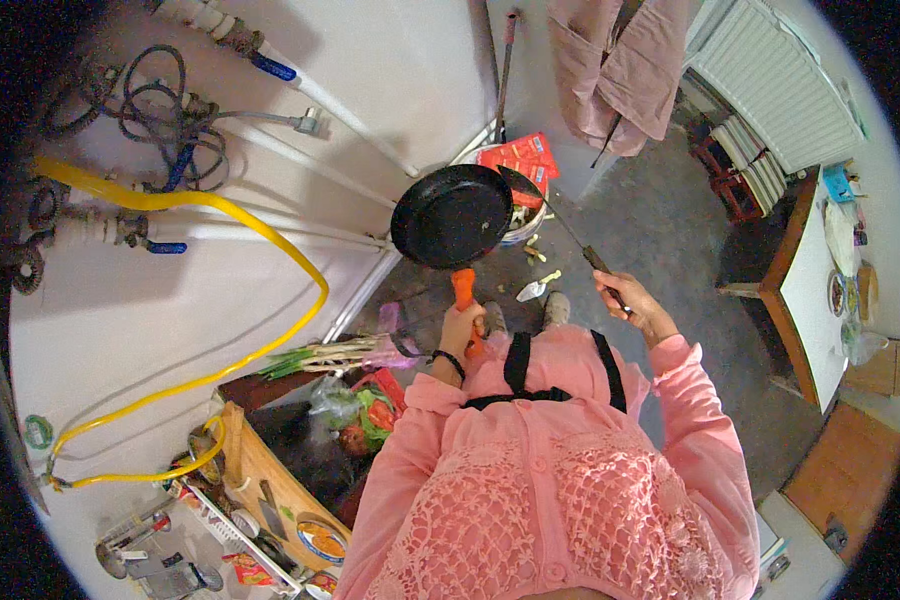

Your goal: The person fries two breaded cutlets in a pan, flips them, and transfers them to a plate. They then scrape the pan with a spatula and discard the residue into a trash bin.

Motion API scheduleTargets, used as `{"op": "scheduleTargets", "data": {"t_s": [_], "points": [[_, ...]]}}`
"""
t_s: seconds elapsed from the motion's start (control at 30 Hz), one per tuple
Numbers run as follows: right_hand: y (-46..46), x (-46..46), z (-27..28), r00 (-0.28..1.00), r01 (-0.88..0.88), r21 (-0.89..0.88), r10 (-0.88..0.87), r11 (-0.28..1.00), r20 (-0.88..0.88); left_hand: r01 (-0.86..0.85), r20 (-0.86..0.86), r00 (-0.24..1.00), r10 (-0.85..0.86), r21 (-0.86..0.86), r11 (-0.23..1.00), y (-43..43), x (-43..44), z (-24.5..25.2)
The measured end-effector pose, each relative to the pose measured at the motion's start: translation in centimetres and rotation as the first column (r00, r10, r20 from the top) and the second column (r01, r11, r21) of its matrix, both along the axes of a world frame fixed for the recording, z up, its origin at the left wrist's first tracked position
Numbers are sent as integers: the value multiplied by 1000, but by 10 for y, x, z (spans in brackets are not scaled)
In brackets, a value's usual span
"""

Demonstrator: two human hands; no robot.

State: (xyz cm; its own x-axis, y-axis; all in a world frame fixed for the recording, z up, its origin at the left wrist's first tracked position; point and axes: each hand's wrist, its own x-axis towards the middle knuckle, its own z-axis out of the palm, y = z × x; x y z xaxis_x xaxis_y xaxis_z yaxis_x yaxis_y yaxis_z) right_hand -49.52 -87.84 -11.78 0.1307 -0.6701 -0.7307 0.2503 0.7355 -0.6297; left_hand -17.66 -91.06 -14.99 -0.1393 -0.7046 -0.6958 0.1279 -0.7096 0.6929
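My left hand (459, 330) grips the orange handle of a black frying pan (454, 214). The pan is held out ahead of me, and a small pale speck shows on its dark inner surface. My right hand (630, 298) is closed around the dark handle of a turner (562, 220). Its dark blade lies close to the pan's right rim; whether they touch I cannot tell. Behind the pan and turner stands a waste bucket (526, 234), partly hidden, with red printed packaging (523, 159) and food scraps at its top.
Scraps and a white piece (531, 290) lie on the floor near my shoes. Leeks (330, 354) and bagged vegetables (367, 420) are at the left, beside a wooden counter (292, 472). A yellow hose (270, 232) runs along the wall. A white-topped table (810, 285) stands right.
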Motion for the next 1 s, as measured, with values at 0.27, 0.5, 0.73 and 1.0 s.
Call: {"op": "scheduleTargets", "data": {"t_s": [0.27, 0.5, 0.73, 1.0], "points": [[37, -27, 6, 986, 6, 96, -22, 995, 166, 55, 38, 998, -54, -9, 998, -4, -5, 1], [48, -37, 22, 982, 3, 43, -11, 999, 190, 58, 88, 994, -59, 15, 998, -9, -11, 6], [30, -12, 9, 985, 146, -138, -131, 980, 112, -17, 79, 997, 17, 7, 1000, -2, -1, -5], [-22, 21, -56, 898, -53, -110, -1, 993, -441, 70, 188, 980, -64, -28, 997, -3, 4, -1]]}}
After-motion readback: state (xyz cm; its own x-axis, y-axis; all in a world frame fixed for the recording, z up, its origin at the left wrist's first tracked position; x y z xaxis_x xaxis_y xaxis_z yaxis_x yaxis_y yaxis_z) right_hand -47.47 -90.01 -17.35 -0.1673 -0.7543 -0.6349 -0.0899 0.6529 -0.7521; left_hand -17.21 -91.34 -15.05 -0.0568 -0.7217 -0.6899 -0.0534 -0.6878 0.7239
